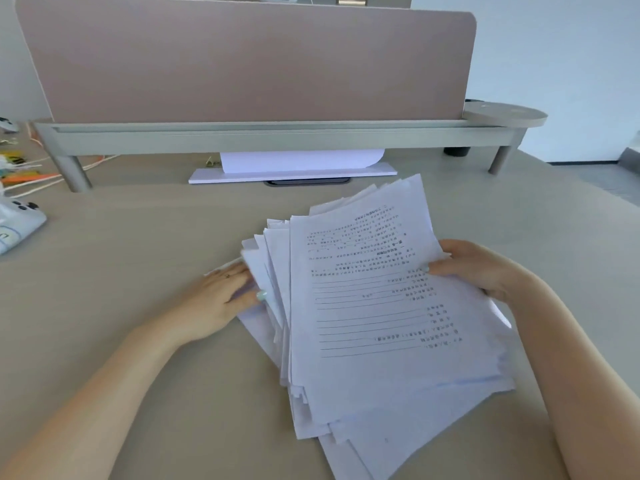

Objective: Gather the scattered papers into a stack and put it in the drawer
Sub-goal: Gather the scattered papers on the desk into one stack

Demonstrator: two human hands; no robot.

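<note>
A loose, uneven pile of white printed papers [374,306] lies on the beige desk [138,271], its sheets fanned out and its edges unaligned. The top sheet carries printed text and ruled lines, upside down to me. My left hand [221,299] presses against the pile's left edge, fingers slipped under some sheets. My right hand [478,268] grips the right edge, thumb on top of the top sheet. No drawer is in view.
A long grey riser shelf [277,133] with a pink divider panel [242,60] spans the back of the desk. Under it lie a white sheet and a flat white board [294,173]. A white device [17,226] and orange cables [31,178] sit at the far left.
</note>
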